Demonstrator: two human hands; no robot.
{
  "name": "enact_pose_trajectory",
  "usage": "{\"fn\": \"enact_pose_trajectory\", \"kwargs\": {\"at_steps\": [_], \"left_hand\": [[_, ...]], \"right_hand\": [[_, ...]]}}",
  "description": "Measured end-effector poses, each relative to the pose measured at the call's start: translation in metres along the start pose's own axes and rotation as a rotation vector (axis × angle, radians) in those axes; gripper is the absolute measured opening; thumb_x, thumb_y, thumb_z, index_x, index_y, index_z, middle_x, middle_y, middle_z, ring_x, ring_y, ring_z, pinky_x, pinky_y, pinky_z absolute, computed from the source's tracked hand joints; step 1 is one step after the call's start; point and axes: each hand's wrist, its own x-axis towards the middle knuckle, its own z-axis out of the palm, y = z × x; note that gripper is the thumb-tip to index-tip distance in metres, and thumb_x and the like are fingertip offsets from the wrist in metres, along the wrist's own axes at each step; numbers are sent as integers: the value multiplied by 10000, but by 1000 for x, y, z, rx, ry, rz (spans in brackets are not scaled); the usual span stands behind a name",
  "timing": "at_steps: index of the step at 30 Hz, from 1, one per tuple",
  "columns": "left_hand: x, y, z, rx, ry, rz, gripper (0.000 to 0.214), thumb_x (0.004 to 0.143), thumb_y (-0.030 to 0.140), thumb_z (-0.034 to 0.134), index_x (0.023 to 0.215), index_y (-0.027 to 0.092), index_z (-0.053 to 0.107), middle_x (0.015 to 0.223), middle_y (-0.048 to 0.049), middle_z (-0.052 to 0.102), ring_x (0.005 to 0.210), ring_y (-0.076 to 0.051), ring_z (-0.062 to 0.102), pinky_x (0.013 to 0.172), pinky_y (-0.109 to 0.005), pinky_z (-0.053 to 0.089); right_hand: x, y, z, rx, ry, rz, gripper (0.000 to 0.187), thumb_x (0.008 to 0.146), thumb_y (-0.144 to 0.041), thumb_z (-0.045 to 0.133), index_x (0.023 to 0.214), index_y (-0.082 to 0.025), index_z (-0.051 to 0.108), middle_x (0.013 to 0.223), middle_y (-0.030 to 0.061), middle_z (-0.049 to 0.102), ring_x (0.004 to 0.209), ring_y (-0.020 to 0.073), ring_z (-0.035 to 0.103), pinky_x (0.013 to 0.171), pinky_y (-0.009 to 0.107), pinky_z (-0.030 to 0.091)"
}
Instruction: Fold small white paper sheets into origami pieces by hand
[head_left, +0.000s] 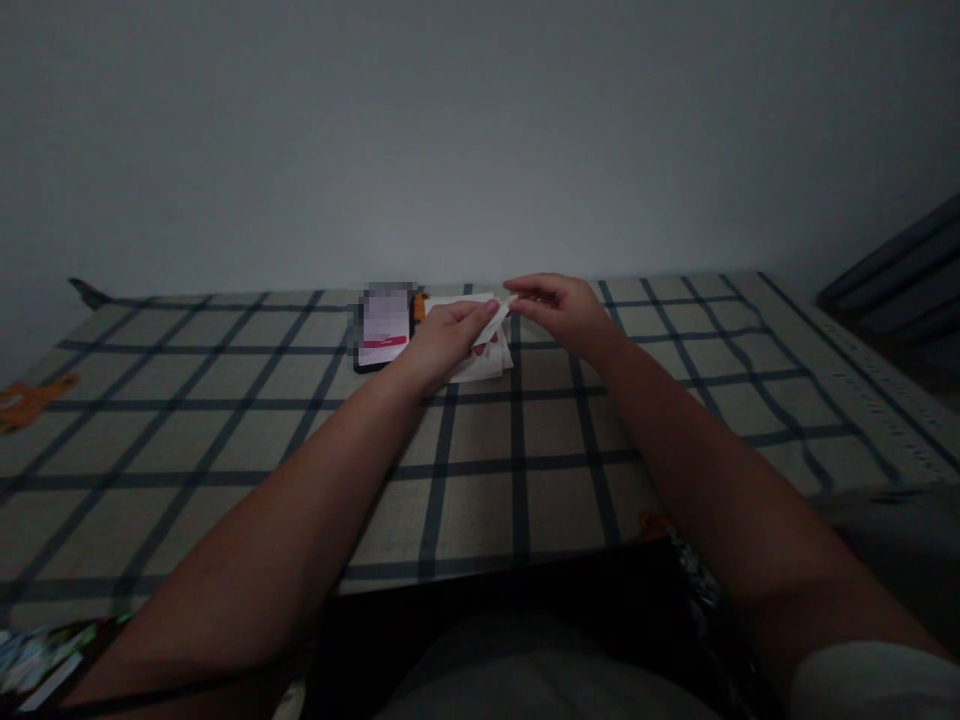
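Near the far edge of a pale, beige tablecloth checked with dark blue lines (pixel 390 500), just short of a plain grey wall (pixel 480 130), both bare hands are meeting over some paper. The left hand (pixel 452 337) is holding a narrow, folded-looking strip of white paper (pixel 493 325), its thumb pressing along the top and its grip narrow. The strip is slanting up and to the right, toward the other hand. The right hand (pixel 566 308) is reaching in from the right with bent fingers, and its fingertips are touching or almost touching the strip's upper end; the gap between thumb and fingers is looking small, but I cannot tell whether they are pinching the paper.

Beneath the left hand, several flat white paper sheets with reddish marks (pixel 480 370) are lying loosely overlapped on the cloth. Just left of them, a dark-framed phone with a lit, partly blurred screen (pixel 386 320) is lying face up. An orange printed patch (pixel 34 402) is showing on the cloth at the far left, and a dark, ribbed object (pixel 900 270) is standing beyond the right edge.
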Motion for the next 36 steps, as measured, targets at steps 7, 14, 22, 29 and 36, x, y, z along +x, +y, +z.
{"fn": "enact_pose_trajectory", "kwargs": {"at_steps": [7,14,22,29,36], "left_hand": [[1,-1,-1,-34,-45,2,517,812,704,774,739,193,747,612,-19,581,506,-107,447,473,-235,293],[1,4,4,-238,12,-190,424,712,575,901,852,193,784,804,-73,723,603,-136,586,471,-225,345],[-4,11,2,-216,-21,-296,398,723,513,892,943,198,789,857,-58,734,612,-126,579,494,-223,347],[-3,8,3,-119,-55,-216,367,782,515,826,893,171,765,789,-40,708,600,-117,577,525,-229,407],[-5,11,2,8,-99,-107,378,825,530,744,771,157,713,666,-14,638,526,-100,510,495,-227,377]], "right_hand": [[0,3,0,121,-14,74,335,805,-493,822,934,-184,822,860,63,795,828,195,723,844,372,620],[-2,-4,-1,71,2,53,324,834,-485,807,919,-172,822,857,67,786,835,189,711,833,347,601],[-1,-3,-2,59,-21,-3,357,829,-513,806,889,-162,816,827,64,781,815,187,714,820,340,598],[0,0,-1,28,-26,-2,340,848,-501,778,877,-163,800,818,64,782,792,180,700,787,331,589],[1,6,1,14,-17,14,321,854,-483,766,894,-166,792,809,57,771,782,178,684,759,320,564]]}}
